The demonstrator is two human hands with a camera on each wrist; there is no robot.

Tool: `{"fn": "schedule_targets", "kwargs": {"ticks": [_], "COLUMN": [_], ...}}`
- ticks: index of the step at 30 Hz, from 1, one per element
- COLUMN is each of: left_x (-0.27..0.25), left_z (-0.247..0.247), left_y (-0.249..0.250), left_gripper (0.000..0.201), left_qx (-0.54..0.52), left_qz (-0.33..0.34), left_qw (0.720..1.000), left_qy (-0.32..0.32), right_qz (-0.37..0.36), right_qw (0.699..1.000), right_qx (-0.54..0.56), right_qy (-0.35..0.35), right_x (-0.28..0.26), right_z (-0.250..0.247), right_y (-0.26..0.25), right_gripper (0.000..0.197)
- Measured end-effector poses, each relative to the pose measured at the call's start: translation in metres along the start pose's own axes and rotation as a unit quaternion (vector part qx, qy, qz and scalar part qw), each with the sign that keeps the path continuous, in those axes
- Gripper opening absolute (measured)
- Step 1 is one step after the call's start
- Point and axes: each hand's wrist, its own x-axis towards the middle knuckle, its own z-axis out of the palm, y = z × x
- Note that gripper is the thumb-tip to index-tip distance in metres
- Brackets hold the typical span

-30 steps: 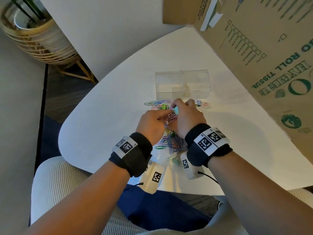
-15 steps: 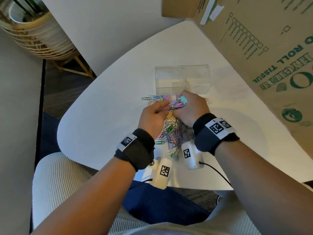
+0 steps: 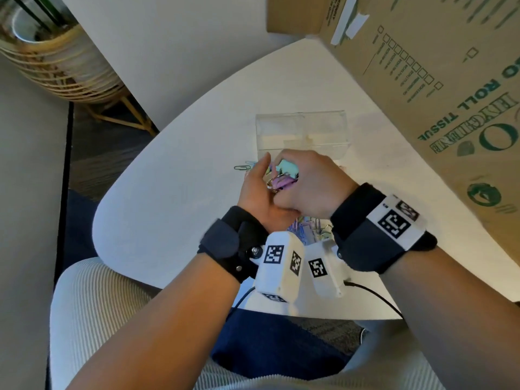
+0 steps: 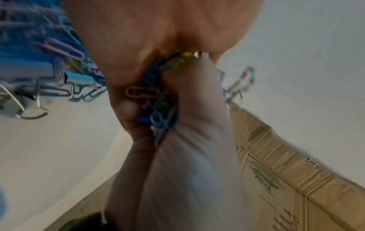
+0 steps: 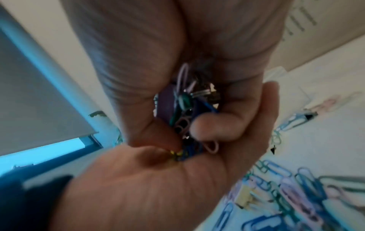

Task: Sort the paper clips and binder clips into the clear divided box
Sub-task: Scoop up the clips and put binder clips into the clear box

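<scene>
The clear divided box [image 3: 302,136] stands on the white table [image 3: 168,198], just beyond my hands. My right hand [image 3: 309,184] curls its fingers over a bunch of clips [image 3: 282,175], with a mint and a pink binder clip showing on top. My left hand [image 3: 257,190] presses its palm and straight fingers against the bunch from the left. The wrist views show coloured paper clips [image 4: 158,109] squeezed between the two palms [image 5: 185,106]. More loose clips [image 3: 306,226] lie on the table under my wrists [image 5: 286,195].
A large cardboard box [image 3: 422,80] leans over the table's right side, close to my right hand. A lone green paper clip [image 3: 242,167] lies left of the hands. A wicker plant stand [image 3: 56,60] is on the floor at far left.
Both hands have gathered up a bunch of clips and moved forward toward the clear box. My left hand has turned its palm inward against the bunch.
</scene>
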Motion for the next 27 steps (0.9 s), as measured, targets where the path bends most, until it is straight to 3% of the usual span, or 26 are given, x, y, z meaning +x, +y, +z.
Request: {"fn": "schedule_targets", "kwargs": {"ticks": [5, 9, 12, 14, 17, 25, 27], "left_x": [-0.001, 0.004, 0.008, 0.012, 0.010, 0.015, 0.016], "left_z": [-0.001, 0.001, 0.000, -0.005, -0.005, -0.007, -0.004], "left_y": [-0.004, -0.005, -0.001, 0.000, 0.003, 0.005, 0.007], "left_gripper": [0.036, 0.015, 0.031, 0.041, 0.031, 0.035, 0.042], "left_qx": [-0.139, -0.128, -0.228, -0.227, -0.202, -0.260, -0.268], "left_qz": [0.002, 0.016, -0.022, -0.029, -0.038, -0.015, -0.001], "left_qw": [0.987, 0.988, 0.971, 0.971, 0.977, 0.962, 0.962], "left_qy": [-0.079, -0.089, -0.066, -0.065, -0.047, -0.080, -0.058], "right_qz": [-0.008, -0.022, -0.026, -0.029, -0.032, -0.044, -0.054], "right_qw": [0.995, 0.993, 0.997, 0.999, 0.999, 0.996, 0.995], "right_qx": [-0.098, -0.112, -0.072, -0.040, -0.028, 0.050, 0.046], "right_qy": [-0.012, -0.004, 0.005, 0.011, 0.025, 0.061, 0.074], "right_x": [0.003, 0.001, 0.001, 0.000, -0.002, -0.005, -0.005], "right_z": [0.009, 0.008, 0.004, 0.000, -0.004, -0.019, -0.024], "right_y": [-0.001, -0.003, -0.001, 0.001, 0.005, 0.009, 0.008], "right_gripper": [0.040, 0.051, 0.061, 0.065, 0.071, 0.062, 0.053]}}
